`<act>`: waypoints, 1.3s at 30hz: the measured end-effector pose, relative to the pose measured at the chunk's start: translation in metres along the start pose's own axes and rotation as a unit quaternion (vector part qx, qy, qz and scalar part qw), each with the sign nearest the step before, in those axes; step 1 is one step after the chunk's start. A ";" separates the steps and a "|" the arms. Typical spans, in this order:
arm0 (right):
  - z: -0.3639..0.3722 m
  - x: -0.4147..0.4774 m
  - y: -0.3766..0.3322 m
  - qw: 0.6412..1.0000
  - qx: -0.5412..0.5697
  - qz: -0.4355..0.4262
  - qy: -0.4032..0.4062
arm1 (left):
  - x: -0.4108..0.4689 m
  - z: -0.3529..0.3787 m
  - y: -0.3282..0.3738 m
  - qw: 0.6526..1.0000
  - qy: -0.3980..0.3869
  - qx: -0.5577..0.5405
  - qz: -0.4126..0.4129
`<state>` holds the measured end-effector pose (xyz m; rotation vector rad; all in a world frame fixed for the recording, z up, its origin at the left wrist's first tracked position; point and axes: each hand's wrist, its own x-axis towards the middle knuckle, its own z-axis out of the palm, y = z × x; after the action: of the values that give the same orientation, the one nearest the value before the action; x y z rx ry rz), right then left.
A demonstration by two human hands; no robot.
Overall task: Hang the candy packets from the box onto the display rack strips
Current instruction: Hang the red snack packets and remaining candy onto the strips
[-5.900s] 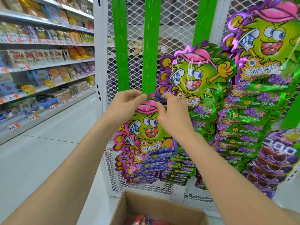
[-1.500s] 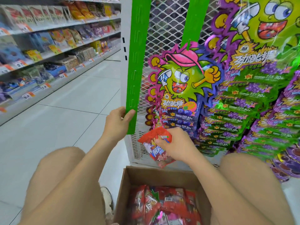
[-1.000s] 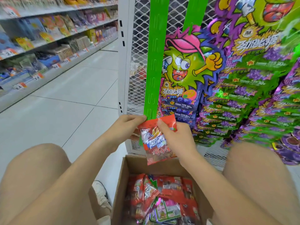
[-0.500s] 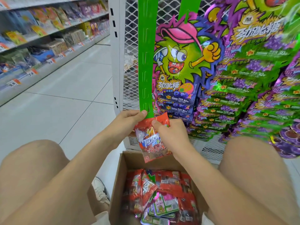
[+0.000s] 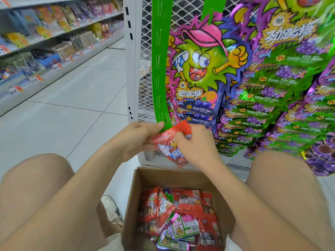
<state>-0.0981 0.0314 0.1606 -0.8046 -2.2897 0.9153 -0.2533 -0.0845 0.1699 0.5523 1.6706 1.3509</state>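
Observation:
A bare green display strip (image 5: 160, 69) hangs down the white mesh rack (image 5: 145, 87). My left hand (image 5: 139, 138) pinches the strip's bottom end. My right hand (image 5: 195, 144) pinches the top of a red candy packet (image 5: 167, 144) with a white rabbit on it, held right at the strip's lower tip. Below, between my knees, an open cardboard box (image 5: 130, 211) holds several red packets (image 5: 181, 205) and a few green ones. A second strip (image 5: 212, 8) to the right carries green and purple candy packets (image 5: 201, 69).
More purple and green packets (image 5: 290, 87) hang in dense rows at the right. Store shelves (image 5: 45, 42) with goods line the left side of a tiled aisle (image 5: 72, 105). My knees flank the box, and a white shoe (image 5: 110, 207) shows at its left.
I crouched from hanging a green packet higher up. My right hand brought a red packet from the box up to the strip's end, and my left hand slid down to pinch that tip.

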 end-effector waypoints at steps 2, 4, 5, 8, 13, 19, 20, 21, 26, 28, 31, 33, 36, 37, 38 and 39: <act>0.003 0.002 0.003 1.000 -0.010 -0.007 -0.016 | 0.000 0.001 0.001 1.000 -0.005 -0.007 -0.009; 0.005 0.004 0.003 1.000 -0.004 -0.006 -0.024 | 0.000 0.002 0.001 1.000 0.003 -0.006 -0.004; 0.006 0.004 0.003 1.000 0.007 0.003 -0.025 | 0.000 0.002 0.001 1.000 0.009 -0.004 0.000; 0.007 0.005 0.003 0.998 0.052 0.036 -0.018 | -0.001 0.005 0.001 1.000 0.016 -0.008 0.009; 0.016 0.001 0.005 0.994 0.056 0.086 -0.036 | -0.002 0.008 0.000 0.999 0.027 -0.020 0.020; 0.026 -0.001 0.012 0.994 0.008 0.093 -0.062 | 0.001 0.004 -0.003 0.998 0.050 0.014 0.029; 0.027 -0.001 0.013 0.995 0.010 0.086 -0.056 | 0.002 0.002 -0.003 0.998 0.056 0.026 0.031; 0.027 -0.001 0.012 0.995 0.018 0.083 -0.047 | 0.002 0.001 -0.004 0.997 0.059 0.037 0.033; 0.028 0.001 0.014 0.995 0.025 0.086 -0.041 | -0.001 0.003 -0.009 0.995 0.046 0.064 0.056; 0.028 -0.002 0.014 0.992 0.037 0.109 -0.055 | -0.001 0.004 -0.010 0.995 0.050 0.069 0.060; 0.029 -0.003 0.013 0.988 0.039 0.132 -0.067 | -0.002 0.003 -0.008 0.993 0.053 0.090 0.050; 0.029 -0.002 0.014 0.987 0.031 0.137 -0.082 | -0.002 0.002 -0.007 0.993 0.055 0.098 0.046; 0.030 -0.001 0.019 0.984 0.022 0.147 -0.099 | -0.002 0.003 -0.008 0.991 0.055 0.112 0.047; 0.030 -0.001 0.022 0.983 0.022 0.148 -0.104 | -0.002 0.003 -0.008 0.990 0.057 0.121 0.052; 0.030 -0.001 0.023 0.983 0.023 0.148 -0.106 | -0.001 0.003 -0.009 0.988 0.057 0.132 0.060; 0.030 0.000 0.025 0.982 0.026 0.152 -0.106 | -0.001 0.002 -0.010 0.985 0.053 0.146 0.073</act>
<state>-0.1096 0.0338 0.1231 -1.1011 -2.3502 1.2427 -0.2491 -0.0870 0.1608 0.7978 1.9639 1.2611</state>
